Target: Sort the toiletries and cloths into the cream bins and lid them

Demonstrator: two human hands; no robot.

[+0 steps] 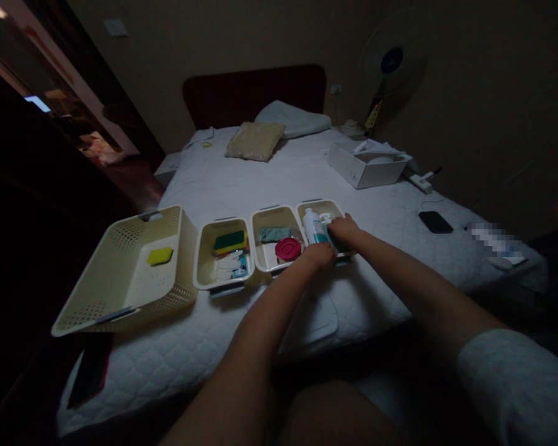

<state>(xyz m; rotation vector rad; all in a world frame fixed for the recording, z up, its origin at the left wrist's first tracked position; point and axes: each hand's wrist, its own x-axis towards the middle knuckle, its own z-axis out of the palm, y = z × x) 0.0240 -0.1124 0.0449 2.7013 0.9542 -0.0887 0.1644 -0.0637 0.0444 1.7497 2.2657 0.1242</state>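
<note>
My left hand (pixel 320 254) is at the near edge of the right-hand small bin (pixel 314 207), its fingers curled at the lower end of a white bottle (pixel 312 224) with a teal label. My right hand (pixel 345 229) reaches over the bin's right side, its fingers closed around a bottle with a white pump top (pixel 325 218). Both bottles lean inside the bin, and my hands partly hide them. Next to it, the middle bin (pixel 255 248) holds a rolled red bundle (pixel 287 249) and a folded grey-green cloth (pixel 276 234).
The left small bin (pixel 199 260) holds sponges (pixel 230 241) and small white items. Further left stands a large basket (pixel 180 272) with a yellow sponge (pixel 160 256). A white box (pixel 367 173), black phone (pixel 435 222) and cushion (pixel 255 141) lie on the bed (pixel 204 192). A flat white lid (pixel 314 316) lies in front.
</note>
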